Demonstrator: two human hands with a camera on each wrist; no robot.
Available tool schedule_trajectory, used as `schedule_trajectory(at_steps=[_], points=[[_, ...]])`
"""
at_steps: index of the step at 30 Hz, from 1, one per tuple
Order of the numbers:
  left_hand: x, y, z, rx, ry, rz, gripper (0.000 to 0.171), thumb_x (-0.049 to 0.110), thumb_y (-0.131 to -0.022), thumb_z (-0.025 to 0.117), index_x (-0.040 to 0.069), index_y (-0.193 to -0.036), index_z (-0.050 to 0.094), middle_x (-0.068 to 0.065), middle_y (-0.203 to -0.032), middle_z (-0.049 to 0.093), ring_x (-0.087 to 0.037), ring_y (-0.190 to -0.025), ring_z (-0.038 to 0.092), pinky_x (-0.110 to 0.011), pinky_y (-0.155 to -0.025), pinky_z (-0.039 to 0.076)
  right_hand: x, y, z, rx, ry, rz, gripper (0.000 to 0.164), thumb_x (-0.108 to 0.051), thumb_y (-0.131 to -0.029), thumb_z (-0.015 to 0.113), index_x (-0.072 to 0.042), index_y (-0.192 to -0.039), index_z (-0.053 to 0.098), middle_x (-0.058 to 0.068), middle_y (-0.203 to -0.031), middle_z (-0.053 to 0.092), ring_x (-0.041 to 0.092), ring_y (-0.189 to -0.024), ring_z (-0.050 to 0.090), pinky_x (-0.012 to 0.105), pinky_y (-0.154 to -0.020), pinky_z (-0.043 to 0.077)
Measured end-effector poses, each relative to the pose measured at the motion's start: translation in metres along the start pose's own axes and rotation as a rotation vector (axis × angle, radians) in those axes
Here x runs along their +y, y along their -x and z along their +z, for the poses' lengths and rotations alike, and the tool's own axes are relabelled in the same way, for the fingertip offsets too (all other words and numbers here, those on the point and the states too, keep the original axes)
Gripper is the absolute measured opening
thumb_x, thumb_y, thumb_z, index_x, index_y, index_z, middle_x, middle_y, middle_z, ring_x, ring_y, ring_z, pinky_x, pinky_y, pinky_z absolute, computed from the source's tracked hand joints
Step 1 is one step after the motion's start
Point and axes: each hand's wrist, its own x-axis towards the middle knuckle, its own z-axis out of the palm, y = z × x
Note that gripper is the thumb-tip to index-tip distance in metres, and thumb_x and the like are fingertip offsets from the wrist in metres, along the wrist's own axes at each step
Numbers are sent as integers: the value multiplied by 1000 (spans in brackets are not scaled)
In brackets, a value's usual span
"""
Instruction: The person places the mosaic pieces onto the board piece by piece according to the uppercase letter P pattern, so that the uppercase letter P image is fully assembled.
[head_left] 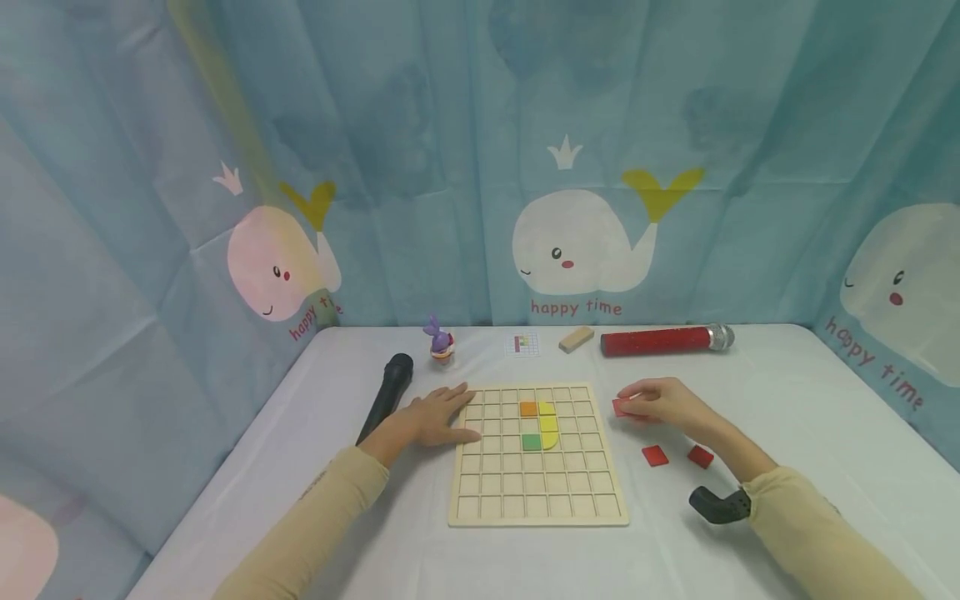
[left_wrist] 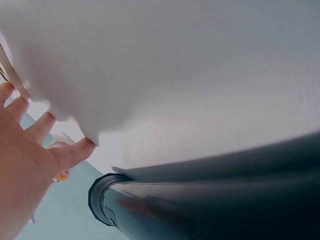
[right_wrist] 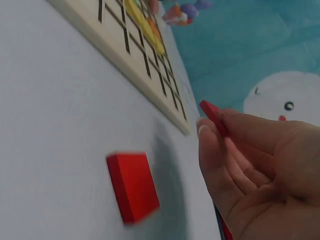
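Note:
My left hand (head_left: 433, 418) rests at the left edge of a wooden grid board (head_left: 491, 483), its fingers spread out and the thumb over the rim. On the board lie an orange square tile (head_left: 528, 409), a green square tile (head_left: 531, 442) and a column of yellow pieces (head_left: 549, 425) with rounded ends. Right of the board, my right hand (head_left: 660, 400) pinches a red square tile (right_wrist: 214, 116) between thumb and fingers, above the table. Below it, two more red tiles, one nearer the board (head_left: 655, 456) and one farther right (head_left: 701, 457), lie on the white cloth.
A black microphone (head_left: 390, 392) lies beyond my left forearm; a black curved object (head_left: 718, 506) is partly behind my right sleeve. Along the back are a purple-topped toy figure (head_left: 441, 342), a small pattern card (head_left: 522, 344), a wooden block (head_left: 577, 338) and a red microphone (head_left: 656, 341).

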Motion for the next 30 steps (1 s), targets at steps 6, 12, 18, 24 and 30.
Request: schedule_trajectory(at_steps=[6, 12, 18, 24, 30], points=[[2, 1, -1, 3, 18, 1, 84, 66, -86, 54, 19, -151, 29, -2, -157, 20, -32, -142, 17, -65, -104, 16, -13, -12, 18, -28, -49, 46, 40, -25, -88, 69, -1, -120, 63, 4, -94, 70, 16, -80, 63, 30, -74, 49], [2, 2, -2, 2, 13, -1, 84, 65, -86, 53, 19, -152, 28, -1, -157, 19, -31, -142, 17, -65, -105, 17, -27, -21, 39, -55, -98, 49, 33, -20, -87, 71, 0, -113, 67, 6, -91, 70, 15, -74, 64, 29, -71, 52], [2, 2, -2, 8, 5, -2, 84, 66, -86, 54, 20, -152, 28, -1, -157, 20, -30, -142, 17, -65, -104, 17, -36, -28, 56, -64, -98, 26, 27, -18, -86, 72, -2, -109, 70, 5, -94, 69, 15, -76, 62, 28, -72, 52], [2, 2, 0, 12, 13, 3, 84, 66, -86, 54, 20, -151, 29, -1, -157, 20, -31, -142, 17, -65, -104, 17, -43, -36, 70, -34, -8, 10, 23, -19, -85, 72, -6, -105, 72, 3, -96, 68, 16, -87, 56, 28, -73, 46], [1, 2, 1, 13, 11, -4, 84, 66, -86, 53, 20, -152, 28, -1, -157, 19, -30, -142, 17, -65, -105, 17, -48, -43, 82, -75, -134, 20, 23, -11, -87, 71, 1, -106, 69, 8, -94, 69, 15, -73, 63, 27, -67, 53]])
